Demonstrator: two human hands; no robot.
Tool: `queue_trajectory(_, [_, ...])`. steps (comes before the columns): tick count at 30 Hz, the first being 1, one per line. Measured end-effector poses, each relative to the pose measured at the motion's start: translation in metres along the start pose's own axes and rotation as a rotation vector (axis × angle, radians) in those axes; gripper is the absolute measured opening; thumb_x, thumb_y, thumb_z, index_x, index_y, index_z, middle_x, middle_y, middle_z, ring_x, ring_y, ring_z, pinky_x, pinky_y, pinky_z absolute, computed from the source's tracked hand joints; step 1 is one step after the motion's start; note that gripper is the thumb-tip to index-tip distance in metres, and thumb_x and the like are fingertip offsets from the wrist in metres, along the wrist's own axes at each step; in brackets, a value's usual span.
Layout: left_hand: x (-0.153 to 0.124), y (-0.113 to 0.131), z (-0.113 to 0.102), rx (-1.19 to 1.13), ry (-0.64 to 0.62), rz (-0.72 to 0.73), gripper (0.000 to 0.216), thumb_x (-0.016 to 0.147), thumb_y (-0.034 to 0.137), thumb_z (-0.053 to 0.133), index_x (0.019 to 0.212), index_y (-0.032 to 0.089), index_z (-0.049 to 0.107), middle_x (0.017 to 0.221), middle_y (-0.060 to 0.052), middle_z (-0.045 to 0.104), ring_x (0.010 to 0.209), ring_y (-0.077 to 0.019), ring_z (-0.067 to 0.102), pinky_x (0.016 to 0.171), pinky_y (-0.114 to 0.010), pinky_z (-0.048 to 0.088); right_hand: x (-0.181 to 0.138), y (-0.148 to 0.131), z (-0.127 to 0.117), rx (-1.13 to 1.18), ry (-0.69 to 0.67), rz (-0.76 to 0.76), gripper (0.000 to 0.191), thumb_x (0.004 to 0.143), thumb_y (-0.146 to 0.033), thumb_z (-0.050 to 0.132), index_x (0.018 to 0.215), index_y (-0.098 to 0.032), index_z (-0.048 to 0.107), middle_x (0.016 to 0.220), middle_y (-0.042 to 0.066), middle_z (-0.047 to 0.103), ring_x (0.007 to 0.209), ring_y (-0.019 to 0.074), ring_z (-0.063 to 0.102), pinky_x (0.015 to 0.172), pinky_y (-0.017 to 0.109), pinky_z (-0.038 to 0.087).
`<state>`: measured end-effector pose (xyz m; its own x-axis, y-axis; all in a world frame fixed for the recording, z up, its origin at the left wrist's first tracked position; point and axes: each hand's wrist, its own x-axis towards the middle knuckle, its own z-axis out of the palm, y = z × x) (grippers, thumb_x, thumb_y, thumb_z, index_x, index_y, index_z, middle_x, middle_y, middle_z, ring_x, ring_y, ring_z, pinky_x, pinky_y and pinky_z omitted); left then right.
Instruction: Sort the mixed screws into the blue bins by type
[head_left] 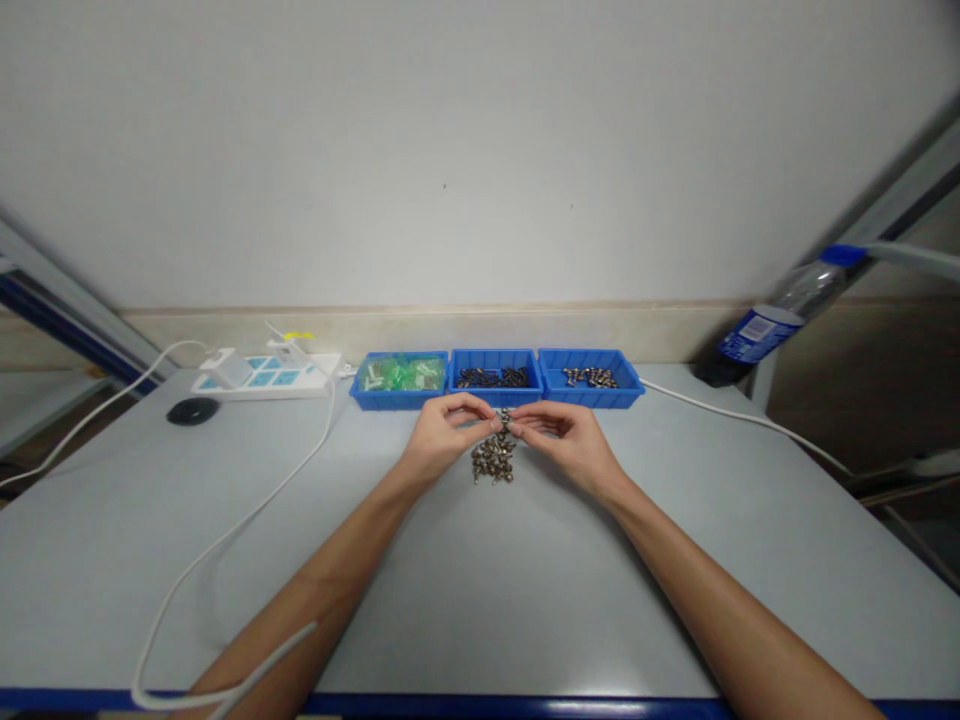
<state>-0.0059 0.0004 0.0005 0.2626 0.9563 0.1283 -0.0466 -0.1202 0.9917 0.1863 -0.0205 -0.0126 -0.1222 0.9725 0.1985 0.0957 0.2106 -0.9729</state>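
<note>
- A white cable (279, 656) loops at the lower left of the frame, crossing the left forearm.
- The grey table (525, 600) spreads across the lower half of the frame.
- A small pile of screws (493, 462) lies on the table at the centre of the frame.
- The left hand (448, 430), just left of centre, has thumb and forefinger drawn together at the pile's far end.
- The right hand (568, 438) mirrors it from the other side; a few screws show between the fingertips, too small to tell which hand pinches them.
- A black disc (193, 411) sits at the left.
- Three blue bins (589, 398) stand in a row behind the hands: green bags, dark screws, shiny screws.
- A power strip (315, 375) lies left of them.
- A tilted bottle (761, 335) is at the right.
- A pale wall (480, 180) fills the top.
</note>
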Motion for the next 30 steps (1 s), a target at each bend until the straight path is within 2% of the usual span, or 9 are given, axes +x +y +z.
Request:
queue_trajectory(9, [-0.003,0.002,0.002,-0.029,-0.031,-0.045,0.028,0.065,0.027,0.085,0.079,0.012,0.066,0.079,-0.003,0.066,0.078,-0.0151,0.067,0.076,-0.027,0.054,0.002,-0.007,-0.003,0.162,-0.012,0.093,0.027,0.067,-0.039,0.084,0.084,-0.019,0.078,0.083,0.007,0.078,0.074,0.0198,0.073,0.08,0.039,0.058])
queue_trajectory(15, [-0.004,0.002,0.006,-0.023,0.048,-0.003,0.027,0.065,0.027,0.085,0.076,0.012,0.066,0.075,-0.002,0.066,0.075,-0.0139,0.066,0.072,-0.025,0.054,0.001,-0.01,-0.001,0.292,-0.049,0.162,0.03,0.066,-0.037,0.085,0.089,-0.019,0.077,0.079,0.007,0.077,0.072,0.0179,0.072,0.075,0.034,0.057])
queue_trajectory(19, [-0.003,0.001,0.006,-0.005,0.032,0.017,0.028,0.067,0.03,0.084,0.08,0.013,0.067,0.071,-0.001,0.064,0.07,-0.0137,0.066,0.069,-0.026,0.056,0.0,-0.009,0.001,0.336,-0.027,0.177,0.025,0.064,-0.034,0.086,0.083,-0.019,0.077,0.079,0.007,0.077,0.072,0.018,0.073,0.075,0.033,0.057])
queue_trajectory(22, [-0.001,0.002,-0.001,0.128,-0.013,0.056,0.024,0.076,0.032,0.077,0.088,0.012,0.07,0.081,-0.006,0.07,0.076,-0.0178,0.07,0.073,-0.031,0.059,0.001,-0.009,0.0,0.338,-0.008,0.182,0.025,0.065,-0.034,0.086,0.082,-0.019,0.077,0.078,0.007,0.078,0.072,0.0188,0.073,0.077,0.035,0.057])
queue_trajectory(24, [0.001,0.002,-0.009,0.34,-0.066,0.155,0.017,0.083,0.027,0.068,0.093,0.014,0.071,0.093,-0.009,0.073,0.085,-0.02,0.071,0.08,-0.034,0.059,0.003,-0.007,-0.003,0.331,0.072,0.152,0.025,0.065,-0.034,0.085,0.083,-0.019,0.078,0.079,0.007,0.078,0.075,0.0198,0.073,0.081,0.037,0.057])
queue_trajectory(27, [0.004,-0.001,-0.022,0.735,-0.301,0.371,0.023,0.089,0.016,0.057,0.106,0.02,0.072,0.112,-0.008,0.073,0.106,-0.0225,0.066,0.098,-0.041,0.05,0.007,-0.004,-0.009,0.336,0.331,0.057,0.027,0.067,-0.032,0.084,0.09,-0.02,0.077,0.087,0.007,0.078,0.085,0.0221,0.073,0.091,0.041,0.055])
queue_trajectory(30, [0.005,-0.009,-0.031,0.907,-0.456,0.464,0.028,0.092,0.012,0.051,0.108,0.022,0.072,0.109,-0.008,0.074,0.104,-0.0215,0.065,0.095,-0.04,0.049,0.012,0.0,-0.016,0.344,0.508,-0.001,0.033,0.069,-0.028,0.082,0.1,-0.022,0.075,0.104,0.008,0.076,0.097,0.0244,0.072,0.099,0.045,0.051])
